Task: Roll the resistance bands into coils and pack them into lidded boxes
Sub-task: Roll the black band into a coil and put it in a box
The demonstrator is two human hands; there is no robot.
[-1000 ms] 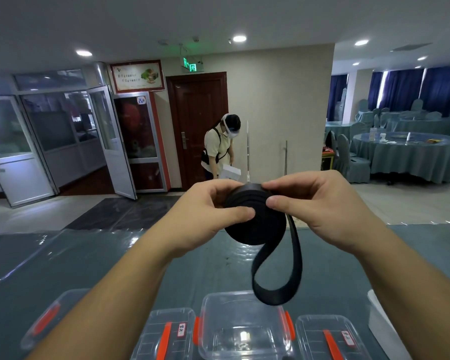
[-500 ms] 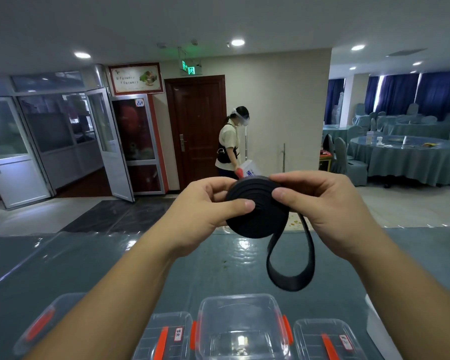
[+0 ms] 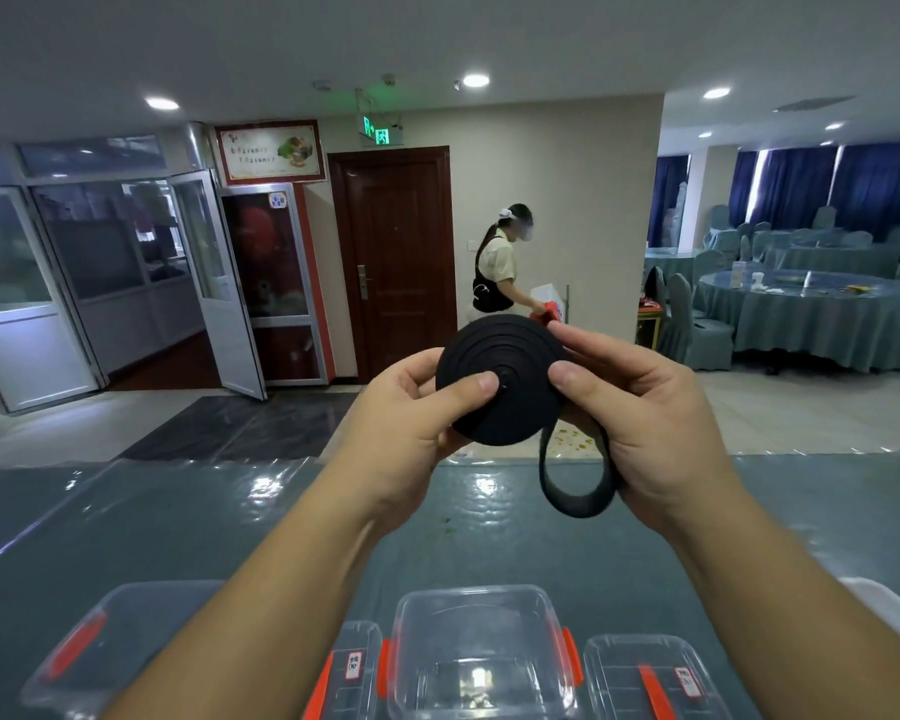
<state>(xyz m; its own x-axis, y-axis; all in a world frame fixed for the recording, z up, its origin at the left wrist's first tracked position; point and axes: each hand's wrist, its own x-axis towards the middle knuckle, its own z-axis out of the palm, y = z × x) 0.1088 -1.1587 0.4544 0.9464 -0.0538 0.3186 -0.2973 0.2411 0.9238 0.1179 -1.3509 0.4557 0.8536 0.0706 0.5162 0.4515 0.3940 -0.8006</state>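
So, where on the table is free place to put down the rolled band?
The bare table cover between the far edge and the clear boxes is free, especially left of the left hand. The near edge is crowded with boxes.

band coil held up at centre, above table. left hand on coil's left, right hand on its right, both thumbs pressed on near face. loose loop hangs below coil, against right palm. row of boxes on table's near edge, below forearms. second person stands behind coil, right of door. round dining table far right.
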